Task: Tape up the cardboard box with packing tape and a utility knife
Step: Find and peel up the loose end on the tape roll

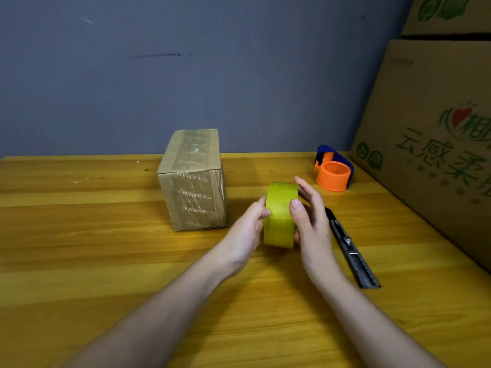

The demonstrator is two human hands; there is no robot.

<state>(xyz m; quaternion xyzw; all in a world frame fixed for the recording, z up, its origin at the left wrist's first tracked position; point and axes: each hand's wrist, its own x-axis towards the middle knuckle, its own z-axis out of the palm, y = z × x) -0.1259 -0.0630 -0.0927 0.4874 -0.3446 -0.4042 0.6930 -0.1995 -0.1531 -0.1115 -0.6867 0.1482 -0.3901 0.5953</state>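
Above wooden table (106,261), both hands hold tape roll (280,215) upright

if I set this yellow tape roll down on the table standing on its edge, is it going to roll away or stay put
The tape roll is round and held on edge between both hands, so it would probably roll on the smooth wooden table. It looks stiff, holding its shape. Laid flat, it should stay put.

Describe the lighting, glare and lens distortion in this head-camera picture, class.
Head view: soft light, with glare sheen on the wooden table and the tape roll; faint shadows beside the small cardboard box; wide-angle bending tilts the large cartons; the utility knife looks slightly soft.
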